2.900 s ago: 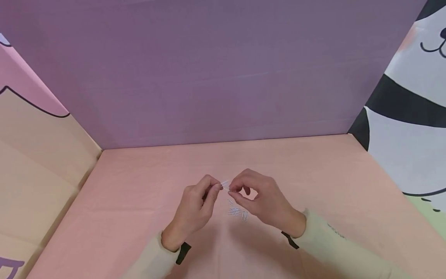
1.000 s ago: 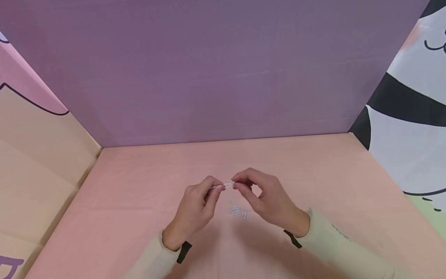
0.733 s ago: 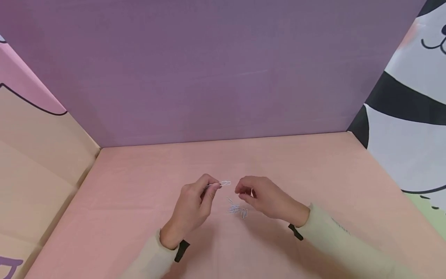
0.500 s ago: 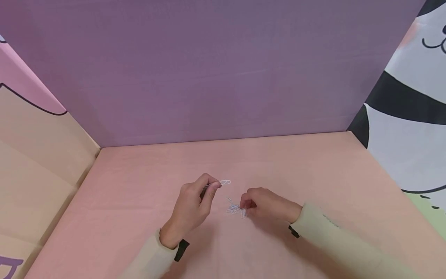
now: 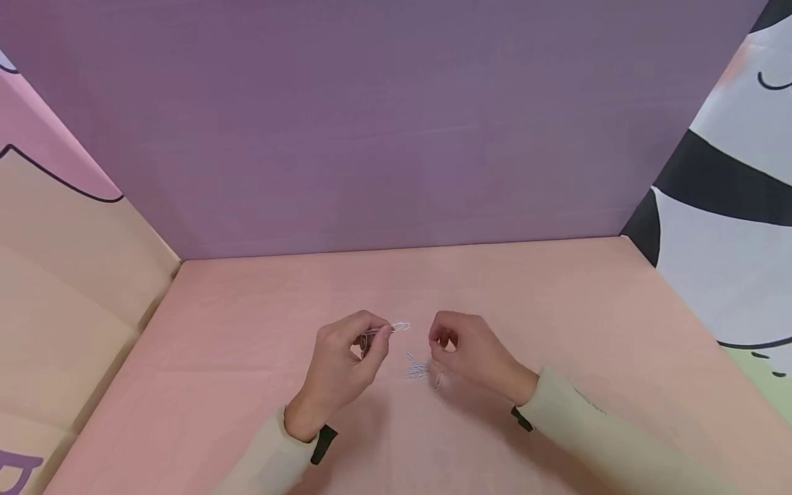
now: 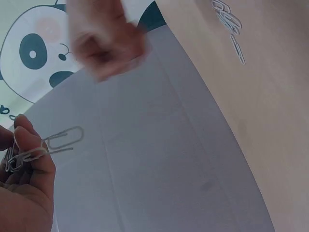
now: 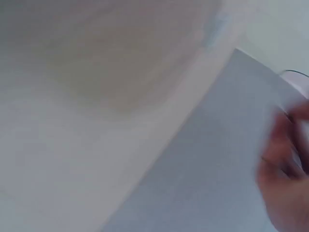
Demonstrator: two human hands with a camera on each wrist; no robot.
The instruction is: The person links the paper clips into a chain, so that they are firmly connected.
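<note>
text: none legible | labels: none | numbers: none | cartoon panels: drawings only

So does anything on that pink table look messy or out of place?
Only mildly: a small heap of paper clips lies jumbled on the pink table between the hands. The left hand pinches linked clips. Nothing looks damaged.

Your right wrist view is smeared throughout; the right hand [image 7: 285, 169] shows only as a blur, its grip unreadable. Beside it, the loose paper clips [image 5: 421, 372] are too small to count.
</note>
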